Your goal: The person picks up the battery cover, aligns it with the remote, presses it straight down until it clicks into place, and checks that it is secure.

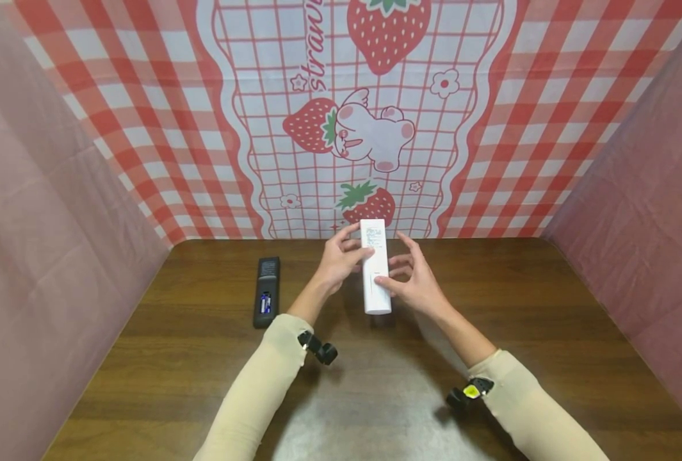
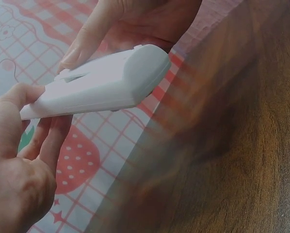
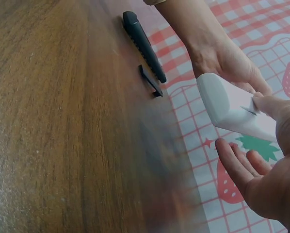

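A white remote control (image 1: pixel 378 298) is held up above the table, its back with a printed label turned upward. My left hand (image 1: pixel 336 259) grips it by the far part, thumb on the back and fingers around the underside. My right hand (image 1: pixel 420 282) presses its thumb on the back near the middle. The other right fingers spread below the remote, apart from it in the right wrist view. Beside that thumb, a dark slit (image 2: pixel 77 78) shows in the white back.
A black remote control (image 1: pixel 267 282) lies to the left, its battery compartment uncovered and blue batteries (image 1: pixel 266 303) inside. Next to it, in the right wrist view, lies a small black cover-like piece (image 3: pixel 150 80). A strawberry-print cloth (image 1: pixel 490 192) hangs behind the wooden table (image 1: pixel 519 307).
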The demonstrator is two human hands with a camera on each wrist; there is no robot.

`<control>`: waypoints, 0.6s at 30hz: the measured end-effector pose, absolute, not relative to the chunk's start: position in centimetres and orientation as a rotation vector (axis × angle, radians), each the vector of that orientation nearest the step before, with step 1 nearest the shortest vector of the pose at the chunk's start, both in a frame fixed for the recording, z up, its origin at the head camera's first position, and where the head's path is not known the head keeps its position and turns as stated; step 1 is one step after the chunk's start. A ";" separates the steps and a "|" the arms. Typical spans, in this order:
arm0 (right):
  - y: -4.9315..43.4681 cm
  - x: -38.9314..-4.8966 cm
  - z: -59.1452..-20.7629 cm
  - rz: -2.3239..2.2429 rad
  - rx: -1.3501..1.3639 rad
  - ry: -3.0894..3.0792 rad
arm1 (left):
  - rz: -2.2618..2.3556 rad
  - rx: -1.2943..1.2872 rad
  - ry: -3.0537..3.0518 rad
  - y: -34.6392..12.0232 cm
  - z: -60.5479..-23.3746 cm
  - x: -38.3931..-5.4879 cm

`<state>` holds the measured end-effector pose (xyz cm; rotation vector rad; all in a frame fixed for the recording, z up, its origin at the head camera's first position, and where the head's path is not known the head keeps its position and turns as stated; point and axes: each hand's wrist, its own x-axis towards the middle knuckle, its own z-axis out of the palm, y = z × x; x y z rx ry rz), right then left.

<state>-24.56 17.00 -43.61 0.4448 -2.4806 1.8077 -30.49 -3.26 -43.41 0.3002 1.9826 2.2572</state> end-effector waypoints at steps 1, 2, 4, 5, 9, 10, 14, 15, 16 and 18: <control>17.0 -24.6 -43.6 1.817 0.449 -2.485 | 2.256 0.302 1.984 -3.3 -43.4 -30.5; 17.0 -24.6 -43.6 1.827 0.451 -2.489 | 2.255 0.304 1.984 -3.3 -43.4 -30.5; 17.0 -24.7 -43.6 1.850 0.451 -2.498 | 2.253 0.305 1.984 -3.2 -43.4 -30.5; 17.0 -24.7 -43.6 1.862 0.450 -2.503 | 2.254 0.306 1.982 -3.2 -43.4 -30.5; 17.0 -24.7 -43.6 1.877 0.455 -2.524 | 2.252 0.305 1.981 -3.2 -43.5 -30.5; 17.0 -24.7 -43.6 1.873 0.458 -2.529 | 2.251 0.305 1.981 -3.2 -43.5 -30.5; 17.1 -24.7 -43.6 1.868 0.481 -2.533 | 2.252 0.304 1.979 -3.2 -43.5 -30.5; 17.1 -24.6 -43.5 1.873 0.484 -2.530 | 2.253 0.304 1.980 -3.2 -43.5 -30.5; 17.1 -24.5 -43.4 1.876 0.490 -2.527 | 2.253 0.303 1.981 -3.2 -43.5 -30.5; 17.1 -24.5 -43.4 1.876 0.504 -2.522 | 2.252 0.304 1.982 -3.2 -43.5 -30.4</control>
